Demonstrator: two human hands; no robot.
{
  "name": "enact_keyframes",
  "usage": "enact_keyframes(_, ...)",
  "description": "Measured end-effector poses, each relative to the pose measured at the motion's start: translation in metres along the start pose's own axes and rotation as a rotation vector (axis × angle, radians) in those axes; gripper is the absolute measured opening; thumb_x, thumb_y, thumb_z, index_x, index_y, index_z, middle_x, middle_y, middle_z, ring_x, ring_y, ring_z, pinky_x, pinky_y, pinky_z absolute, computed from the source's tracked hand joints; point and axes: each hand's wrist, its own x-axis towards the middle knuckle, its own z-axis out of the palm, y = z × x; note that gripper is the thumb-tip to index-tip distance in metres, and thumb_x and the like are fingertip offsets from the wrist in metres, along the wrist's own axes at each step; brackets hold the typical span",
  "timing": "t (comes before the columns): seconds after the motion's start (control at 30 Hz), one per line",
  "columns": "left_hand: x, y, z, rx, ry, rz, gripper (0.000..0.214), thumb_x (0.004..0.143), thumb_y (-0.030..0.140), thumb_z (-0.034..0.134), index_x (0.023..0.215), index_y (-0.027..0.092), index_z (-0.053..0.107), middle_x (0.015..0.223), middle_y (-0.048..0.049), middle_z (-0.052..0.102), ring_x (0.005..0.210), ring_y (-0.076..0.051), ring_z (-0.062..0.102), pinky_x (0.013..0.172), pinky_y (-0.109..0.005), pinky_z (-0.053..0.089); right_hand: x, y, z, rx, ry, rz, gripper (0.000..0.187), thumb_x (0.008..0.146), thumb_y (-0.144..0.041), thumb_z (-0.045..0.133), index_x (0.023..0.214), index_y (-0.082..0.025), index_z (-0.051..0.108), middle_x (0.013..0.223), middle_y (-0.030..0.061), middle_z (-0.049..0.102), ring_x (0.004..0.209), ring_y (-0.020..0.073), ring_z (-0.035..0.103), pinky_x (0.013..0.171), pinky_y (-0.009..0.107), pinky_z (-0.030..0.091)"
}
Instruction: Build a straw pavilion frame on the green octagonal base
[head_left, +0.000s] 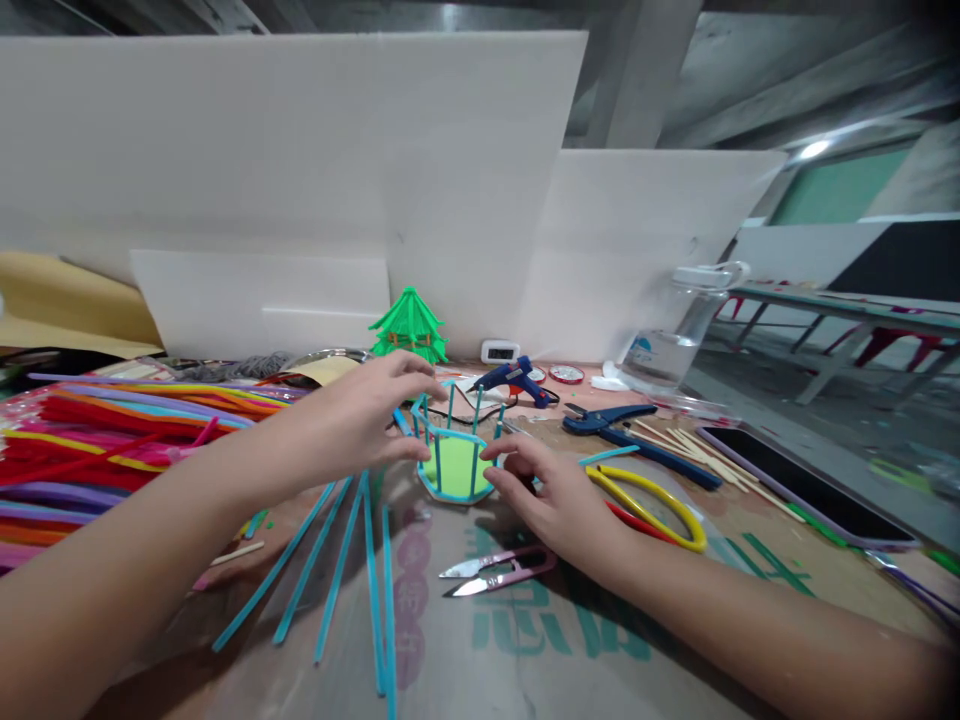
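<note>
A small pavilion frame (455, 466) stands upright, with a light green many-sided floor, blue posts and a blue rail around it. My left hand (382, 405) is at its left side, fingers spread above the rail and thumb tip by the front left post. My right hand (544, 490) is at the right side, bent thumb and finger tips at the front right post. Behind the frame stands a green tiered roof (409, 328). Pink-handled thread snips (499, 572) lie in front of my right hand. Several blue pipe cleaners (337, 575) fan out below my left hand.
Bundles of coloured pipe cleaners (97, 440) lie left. Behind are a blue glue gun (510, 378) and a small digital clock (500, 351). Rightward lie blue pliers (637, 440), yellow-handled scissors (660, 510), wooden sticks (709, 462), a phone (806, 485) and a water bottle (667, 335).
</note>
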Motion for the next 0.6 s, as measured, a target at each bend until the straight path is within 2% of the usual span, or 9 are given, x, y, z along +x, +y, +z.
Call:
enact_keyframes(0.1, -0.001, 0.003, 0.009, -0.085, -0.037, -0.008, 0.063, 0.076, 0.034, 0.084, 0.132, 0.027, 0.055, 0.147, -0.0119, 0.047, 0.133, -0.029, 0.053, 0.107, -0.043, 0.049, 0.0, 0.0, -0.006, -0.018, 0.068, -0.05, 0.017, 0.096, -0.036, 0.054, 0.099, -0.021, 0.062, 0.062, -0.0046, 0.053, 0.056, 0.0133, 0.05, 0.053, 0.025, 0.037)
enact_keyframes(0.27, 0.003, 0.011, 0.015, -0.161, -0.061, -0.021, 0.05, 0.08, 0.022, 0.08, 0.124, 0.027, 0.056, 0.147, -0.0109, 0.044, 0.135, -0.028, 0.052, 0.106, -0.043, 0.05, 0.011, -0.017, -0.026, -0.072, 0.153, -0.227, 0.013, 0.097, -0.032, 0.055, 0.096, -0.022, 0.064, 0.072, -0.0004, 0.063, 0.063, 0.0139, 0.056, 0.057, 0.026, 0.043)
enact_keyframes(0.33, 0.003, 0.013, 0.018, -0.161, -0.043, -0.001, 0.043, 0.083, 0.021, 0.076, 0.121, 0.026, 0.057, 0.146, -0.0105, 0.046, 0.135, -0.027, 0.051, 0.106, -0.042, 0.05, 0.02, -0.029, -0.035, -0.108, 0.141, -0.297, 0.012, 0.097, -0.029, 0.055, 0.097, -0.022, 0.065, 0.075, 0.0009, 0.067, 0.064, 0.0138, 0.058, 0.058, 0.026, 0.044)
enact_keyframes(0.47, 0.001, 0.014, 0.026, -0.11, 0.0, -0.008, 0.037, 0.088, 0.031, 0.071, 0.123, 0.025, 0.059, 0.143, -0.0112, 0.049, 0.132, -0.028, 0.053, 0.104, -0.046, 0.05, 0.041, -0.048, -0.044, -0.23, 0.095, -0.446, 0.013, 0.096, -0.021, 0.056, 0.098, -0.022, 0.069, 0.087, 0.0039, 0.071, 0.079, 0.0168, 0.062, 0.071, 0.03, 0.047)
enact_keyframes(0.6, 0.002, 0.018, 0.027, -0.07, 0.0, -0.032, 0.031, 0.091, 0.036, 0.067, 0.117, 0.02, 0.065, 0.136, -0.0142, 0.055, 0.127, -0.03, 0.056, 0.102, -0.048, 0.051, 0.049, -0.045, -0.039, -0.304, 0.051, -0.537, 0.012, 0.095, -0.018, 0.06, 0.096, -0.021, 0.072, 0.094, 0.005, 0.075, 0.092, 0.0209, 0.063, 0.081, 0.035, 0.048)
